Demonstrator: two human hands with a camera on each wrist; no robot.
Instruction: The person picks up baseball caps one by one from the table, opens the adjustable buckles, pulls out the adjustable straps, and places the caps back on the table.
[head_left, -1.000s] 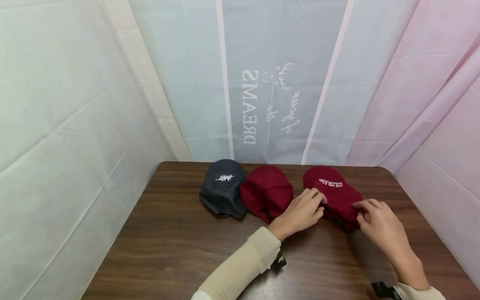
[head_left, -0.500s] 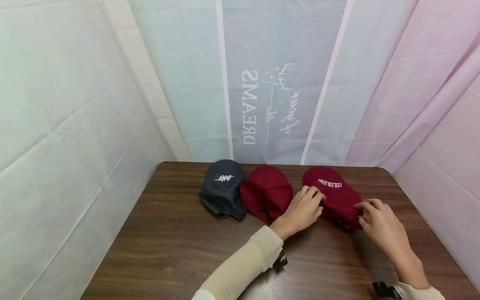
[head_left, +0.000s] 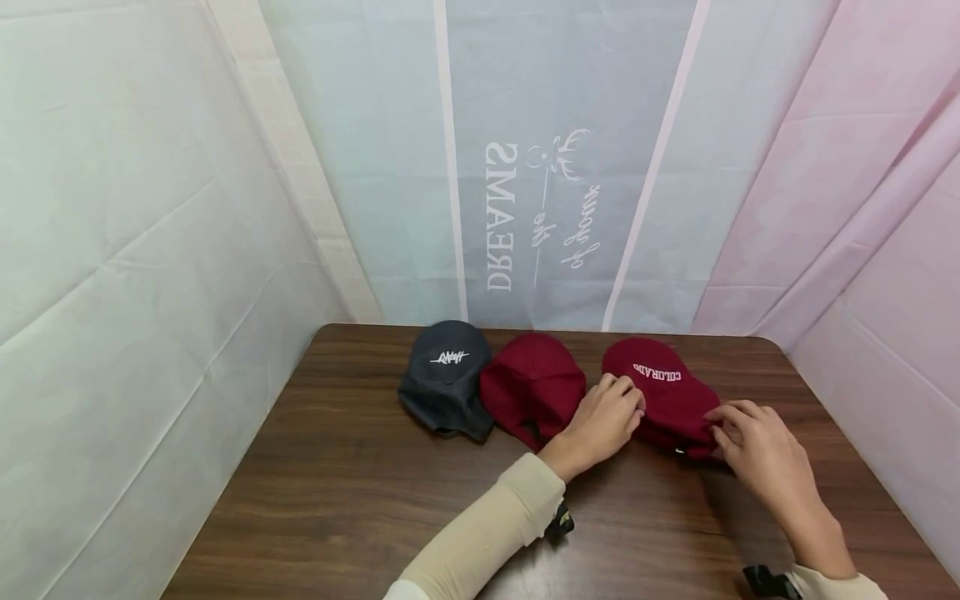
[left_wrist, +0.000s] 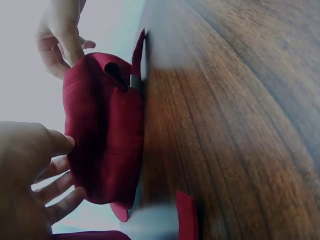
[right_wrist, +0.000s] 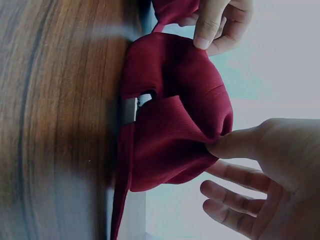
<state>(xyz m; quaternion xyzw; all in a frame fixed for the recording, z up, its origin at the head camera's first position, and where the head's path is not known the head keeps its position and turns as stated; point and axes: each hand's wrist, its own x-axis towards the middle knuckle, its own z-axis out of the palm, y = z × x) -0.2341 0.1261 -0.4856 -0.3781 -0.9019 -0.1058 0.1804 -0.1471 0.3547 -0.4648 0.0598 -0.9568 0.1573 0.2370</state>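
A dark red baseball cap (head_left: 667, 400) lettered COLORADO sits at the right of the table, between my two hands. My left hand (head_left: 602, 417) holds its left side, thumb and fingertips at the fabric. At the opposite side my right hand (head_left: 765, 446) pinches the cloth between thumb and index finger, its other fingers free, as the right wrist view shows. A strap with a metal buckle (right_wrist: 130, 110) hangs at the cap's back opening, low against the table. A second dark red cap (head_left: 534, 379), without visible lettering, lies left of my left hand, partly behind it.
Against that second red cap stands a dark grey cap (head_left: 447, 375) with white lettering, farther left. All three stand near the back edge of the brown wooden table (head_left: 360, 500). Cloth hangings (head_left: 555, 100) enclose the table behind and at both sides.
The lettered cap has shifted slightly left and toward me, both hands still at its sides. A small bright bit of its buckle now shows at the near edge. The other caps stay put.
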